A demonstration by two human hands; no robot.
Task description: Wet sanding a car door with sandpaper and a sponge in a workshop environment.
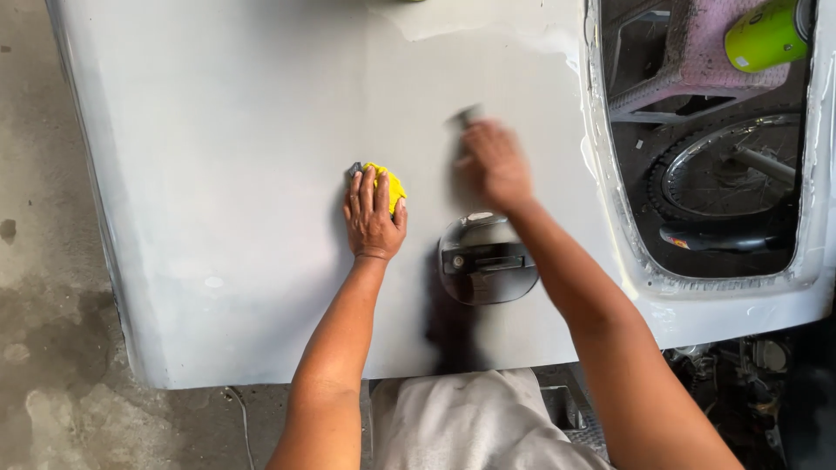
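fingers: our left hand (374, 213) lies flat with its fingers (369, 184) spread and pressed over a yellow sponge (388, 181), pinning it to the grey panel (226, 174); our right hand (495, 165) is blurred, fingers curled on a small dark sanding piece (468, 114) that peeks out above the knuckles, though we cannot tell how tightly.
sponge: sits mid-panel, just left of the door handle recess (486, 258), with a grey edge showing at its upper left.
sanding piece: against the panel above the handle recess, well right of the sponge.
panel: a primed car door lying roughly flat before us, dull grey, with paler patches near the window opening (705, 261).
how we'd do it well: we judge that even, light pressure and short overlapping strokes suit the surface, keeping clear of the recess lip so we don't cut through an edge.
beyond: through the window opening we see a bicycle wheel (730, 170), a pink stool (697, 52) and a lime green can (766, 35).
below: stained concrete floor (52, 348) on the left, our pale trousers (470, 422) at the bottom.
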